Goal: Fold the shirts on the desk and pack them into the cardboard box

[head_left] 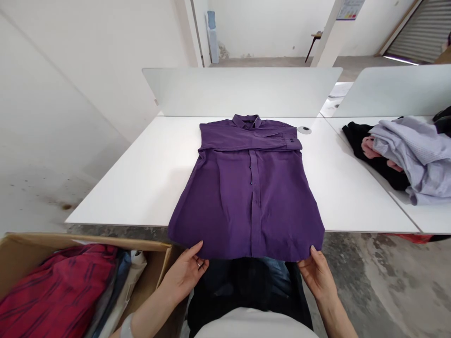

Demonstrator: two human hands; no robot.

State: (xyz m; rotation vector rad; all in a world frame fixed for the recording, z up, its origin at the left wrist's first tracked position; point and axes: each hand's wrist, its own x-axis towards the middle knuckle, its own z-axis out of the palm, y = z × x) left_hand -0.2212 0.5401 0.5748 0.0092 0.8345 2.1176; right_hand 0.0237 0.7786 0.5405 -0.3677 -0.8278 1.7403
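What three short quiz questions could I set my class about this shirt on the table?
1. Which hand wears the ring: the left hand or the right hand?
2. True or false: the purple shirt lies with its buttons facing up on the white table.
3. What lies in the cardboard box at lower left?

Key: 1. Left hand. 2. True. 3. A red striped garment, among others.

At 7 o'clock, the frame's edges are cutting off the cardboard box [84, 240] and the red striped garment [56, 291] inside it. At 3 o'clock, the right edge is cropping the lilac garment [416, 159], which is hiding most of a black garment [359, 150]. At 12 o'clock, the purple shirt [225, 202] is showing buttons too small to make out.
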